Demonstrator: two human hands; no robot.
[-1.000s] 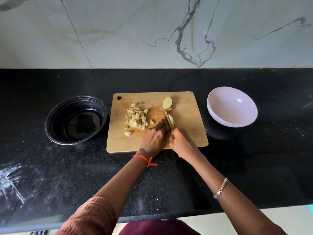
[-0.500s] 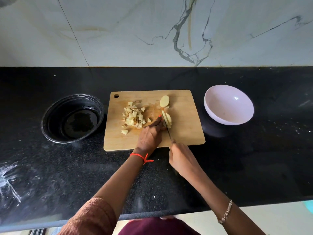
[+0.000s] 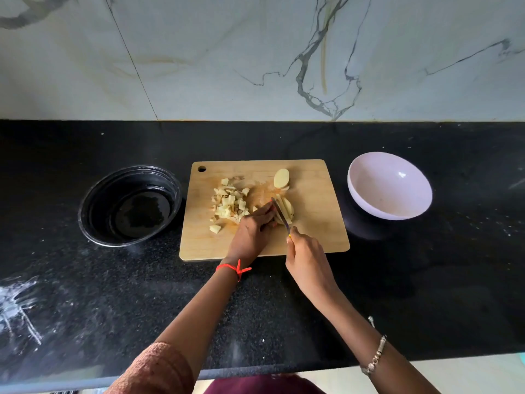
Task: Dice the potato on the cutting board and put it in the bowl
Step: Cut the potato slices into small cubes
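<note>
A wooden cutting board (image 3: pixel 318 223) lies in the middle of the black counter. A heap of diced potato (image 3: pixel 229 204) covers its left part. Near the board's far edge lies a potato slice (image 3: pixel 281 177). My left hand (image 3: pixel 252 231) holds down a potato piece (image 3: pixel 287 209) cut into strips at the board's centre. My right hand (image 3: pixel 308 261) grips a knife (image 3: pixel 280 213) whose blade stands in that piece, right beside my left fingertips. A white bowl (image 3: pixel 389 186), with nothing in it, stands to the right of the board.
A black round bowl (image 3: pixel 129 206) sits left of the board, close to its edge. A marble wall rises behind the counter. White smears mark the counter at the near left (image 3: pixel 20 305). The counter's front edge runs just below my forearms.
My right hand has drawn back towards me with the knife, pulling the blade through the potato piece. The left hand stays on the piece.
</note>
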